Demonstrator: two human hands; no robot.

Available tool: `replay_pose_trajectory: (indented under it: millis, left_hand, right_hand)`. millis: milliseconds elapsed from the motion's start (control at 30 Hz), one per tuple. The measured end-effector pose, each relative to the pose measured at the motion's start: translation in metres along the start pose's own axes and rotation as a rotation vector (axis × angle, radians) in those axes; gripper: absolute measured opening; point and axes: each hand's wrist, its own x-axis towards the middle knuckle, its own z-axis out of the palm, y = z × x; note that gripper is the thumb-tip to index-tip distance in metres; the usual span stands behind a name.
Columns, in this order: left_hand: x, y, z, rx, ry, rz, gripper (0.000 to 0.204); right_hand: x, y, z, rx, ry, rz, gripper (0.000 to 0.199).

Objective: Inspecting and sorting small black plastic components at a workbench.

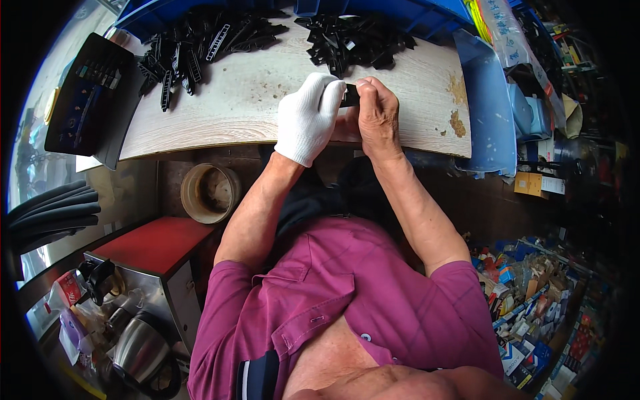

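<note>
Pale wood-grain counter [253, 100], front edge bowed to my eye, blue bins [427, 15] lined along its back. One black piece [350, 97] in hand, held out over the counter near its front edge, in line with the gap between two heaps. White-gloved left hand [309, 117] grips one end, thumb laid along the top; bare right hand [379, 117] pinches the other. Fingers of both are closed on the piece and hide most of it, so its finish can't be checked. Progress, my judgement only: mid-batch, this piece in work, plenty of others lying about. Left heap [215, 43] mostly long slotted strips; right heap [353, 41] more tangled, its shapes harder to make out. Which is done and which is waiting I can't tell; no part looks set apart as finished. Surface worn, brown stains [457, 123] at the right end, beside a blue tray [483, 100] against that side. Dark case [87, 93] stands tilted at the left end. Below, a grimy bucket [192, 200] near a red-topped cabinet [157, 243]; steel kettle [142, 347] beside that, low on the left. Bundle of grey tubes [53, 210] juts in above. Right side of the room crowded: boxes and packets [527, 313] in a dense litter, shelving behind too dark to read.
</note>
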Motion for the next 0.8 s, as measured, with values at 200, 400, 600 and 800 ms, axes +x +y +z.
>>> replay_pose_trajectory:
  millis: [200,400,600,800]
  left_hand:
    - [-0.007,-0.005,-0.006,0.011,-0.033,0.065,0.011]
    - [-0.006,-0.003,-0.021,-0.015,-0.083,-0.007,0.011]
    - [0.002,-0.002,-0.010,-0.034,-0.034,-0.079,0.016]
    - [-0.001,0.011,0.030,0.148,0.070,0.114,0.017]
  right_hand:
    - [-0.010,-0.024,0.012,0.099,-0.002,0.148,0.033]
    - [-0.007,-0.017,0.011,0.140,0.038,0.158,0.036]
    - [-0.006,-0.010,0.011,0.047,0.025,0.036,0.033]
    - [-0.002,0.000,-0.003,-0.127,0.119,-0.098,0.029]
